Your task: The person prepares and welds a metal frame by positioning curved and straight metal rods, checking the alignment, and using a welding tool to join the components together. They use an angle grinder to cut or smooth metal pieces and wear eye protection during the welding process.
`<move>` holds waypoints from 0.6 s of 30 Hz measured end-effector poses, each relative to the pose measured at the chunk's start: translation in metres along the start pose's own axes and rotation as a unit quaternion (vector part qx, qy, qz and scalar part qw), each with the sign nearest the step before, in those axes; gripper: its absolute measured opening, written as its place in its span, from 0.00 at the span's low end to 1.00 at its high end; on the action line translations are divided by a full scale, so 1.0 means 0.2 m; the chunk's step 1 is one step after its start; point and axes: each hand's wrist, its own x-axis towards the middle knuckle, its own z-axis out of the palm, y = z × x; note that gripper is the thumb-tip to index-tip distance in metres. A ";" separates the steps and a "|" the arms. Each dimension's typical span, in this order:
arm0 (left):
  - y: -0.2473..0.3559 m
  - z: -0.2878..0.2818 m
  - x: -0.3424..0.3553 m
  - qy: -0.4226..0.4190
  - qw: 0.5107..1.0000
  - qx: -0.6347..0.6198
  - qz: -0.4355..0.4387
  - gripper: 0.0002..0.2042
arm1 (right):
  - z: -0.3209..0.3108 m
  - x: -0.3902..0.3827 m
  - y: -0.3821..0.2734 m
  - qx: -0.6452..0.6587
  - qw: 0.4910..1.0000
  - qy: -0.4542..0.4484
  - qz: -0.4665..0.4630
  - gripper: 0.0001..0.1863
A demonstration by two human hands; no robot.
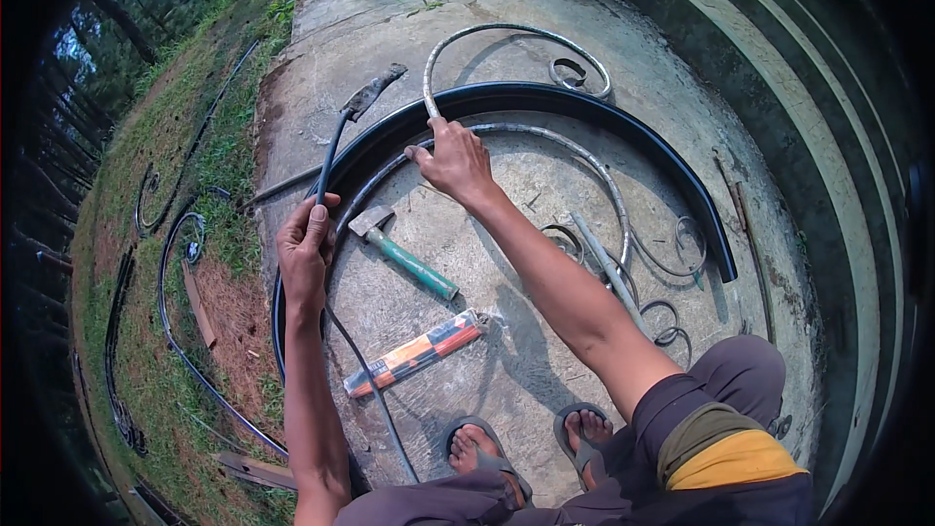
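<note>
Gripping the curled pale metal rod (516, 27) near its straight end, my right hand (456, 161) is closed around it, with the thumb lying apart; the bend and small scroll reach away above the concrete slab (448, 224). I judge it stiff, not fragile, and fairly light, though the curl will pull off balance from this end; a second hold nearer the bend should steady it. My left hand (307, 239) is wrapped about a slim dark tool (334, 158), ragged and grey at its tip, with a cable (389, 419) running below the hand. A broad black curved strip (545, 97) sweeps just beyond my hands. Nearer me lie a green-handled hammer (414, 266) and an orange packet (417, 354); grass (146, 331) borders the slab's left.
</note>
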 end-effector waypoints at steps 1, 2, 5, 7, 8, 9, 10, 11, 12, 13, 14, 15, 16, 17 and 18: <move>-0.02 0.02 -0.01 0.005 1.000 -0.003 -0.002 0.13 | 0.04 0.06 0.11 -0.074 0.995 -0.031 0.067 0.28; -0.01 0.01 -0.02 0.015 1.000 0.002 -0.002 0.12 | 0.09 0.10 0.16 -0.072 0.989 -0.092 0.093 0.30; -0.04 0.06 0.05 0.003 1.000 -0.008 0.006 0.11 | 0.13 0.16 0.40 -0.052 0.982 -0.164 0.073 0.26; -0.06 0.09 0.11 -0.015 1.000 -0.009 0.013 0.11 | 0.11 0.18 0.49 -0.022 0.985 -0.158 0.058 0.22; -0.08 0.07 0.10 -0.020 1.000 0.001 -0.004 0.11 | 0.10 0.16 0.48 -0.002 0.988 -0.141 0.060 0.18; -0.08 0.06 0.10 -0.026 1.000 0.011 -0.007 0.12 | 0.07 0.15 0.48 -0.027 0.989 -0.143 0.027 0.18; -0.11 0.06 0.11 -0.034 0.999 0.019 -0.011 0.12 | 0.02 0.15 0.49 -0.054 0.988 -0.143 -0.005 0.17; -0.14 0.07 0.11 -0.044 0.999 0.024 -0.017 0.12 | -0.05 0.14 0.52 -0.083 0.985 -0.145 -0.033 0.16; -0.16 0.07 0.11 -0.054 0.998 0.022 -0.022 0.13 | -0.13 0.13 0.51 -0.092 0.985 -0.135 -0.055 0.15; -0.17 0.07 0.11 -0.055 0.998 0.021 -0.025 0.12 | -0.23 0.11 0.52 -0.101 0.984 -0.125 -0.077 0.15; -0.18 0.10 0.12 -0.056 0.998 0.014 -0.025 0.12 | -0.37 0.08 0.52 -0.110 0.983 -0.120 -0.087 0.15; -0.19 0.13 0.13 -0.057 0.998 0.009 -0.026 0.12 | -0.51 0.06 0.50 -0.124 0.981 -0.123 -0.086 0.15; -0.22 0.15 0.16 -0.063 0.997 0.003 -0.031 0.12 | -0.65 0.01 0.51 -0.120 0.981 -0.117 -0.093 0.14; -0.25 0.20 0.18 -0.074 0.996 -0.018 -0.036 0.12 | -0.78 -0.05 0.54 -0.134 0.979 -0.101 -0.114 0.13; -0.25 0.21 0.20 -0.080 0.996 -0.032 -0.039 0.12 | -0.89 -0.12 0.50 -0.138 0.978 -0.109 -0.108 0.13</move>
